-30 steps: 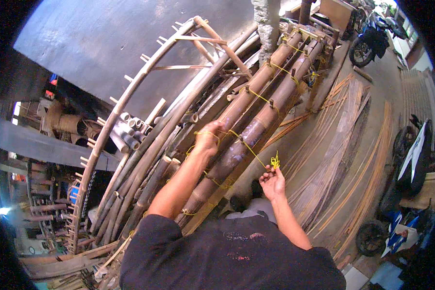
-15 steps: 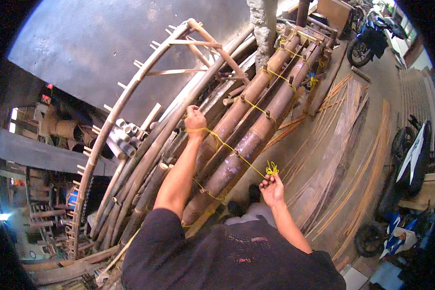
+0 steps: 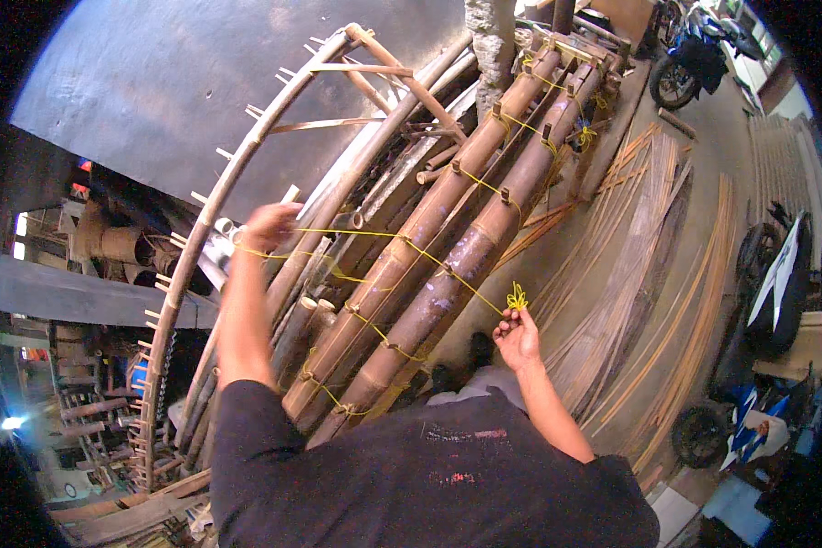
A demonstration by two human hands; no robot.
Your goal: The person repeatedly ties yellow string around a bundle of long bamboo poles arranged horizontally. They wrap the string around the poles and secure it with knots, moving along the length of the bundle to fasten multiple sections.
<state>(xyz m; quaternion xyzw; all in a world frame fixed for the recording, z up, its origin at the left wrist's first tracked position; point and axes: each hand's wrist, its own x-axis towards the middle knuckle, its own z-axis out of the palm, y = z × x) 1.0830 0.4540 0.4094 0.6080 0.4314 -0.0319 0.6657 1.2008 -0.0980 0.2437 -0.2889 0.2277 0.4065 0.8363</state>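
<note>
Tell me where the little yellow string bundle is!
In the head view, the yellow string bundle is right of centre, pinched at the fingertips of the right hand, to the right of the thick bamboo poles.

left fingers (image 3: 286, 211) now farther from thick bamboo (image 3: 466, 256)

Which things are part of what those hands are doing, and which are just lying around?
Part of it:
- yellow cord, running from the right hand to the blurry left hand
- thick bamboo poles under the cord
- short pegs on the poles

Seemingly just around:
- thin strips on the floor
- curved bamboo frame
- blue-and-white motorbike
</note>
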